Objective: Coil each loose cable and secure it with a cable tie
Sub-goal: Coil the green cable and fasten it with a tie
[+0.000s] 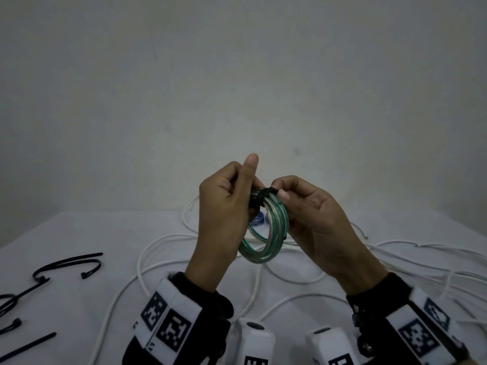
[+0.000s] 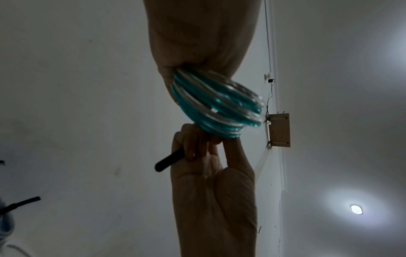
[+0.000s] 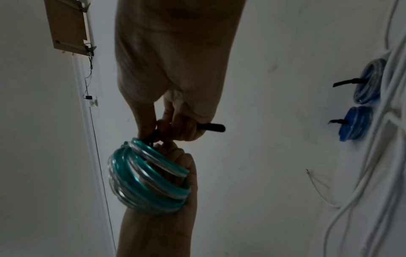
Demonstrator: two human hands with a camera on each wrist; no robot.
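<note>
Two blue coils [image 3: 360,102] already tied, green coil [image 1: 266,233] getting its cable tie [image 1: 261,197] now – left hand [image 1: 224,206] grips the coil, right hand [image 1: 308,214] pinches the tie – white cables [image 1: 158,259] still loose, spare ties [image 1: 66,264] waiting.

A plain pale wall [image 1: 237,88] rises behind a white table [image 1: 79,233]. Dim light — one round ceiling lamp [image 2: 356,209] glows overhead. A small wooden shelf [image 2: 279,130] hangs on the wall, a thin wire [image 2: 268,43] running past it to a socket [image 2: 267,80].
</note>
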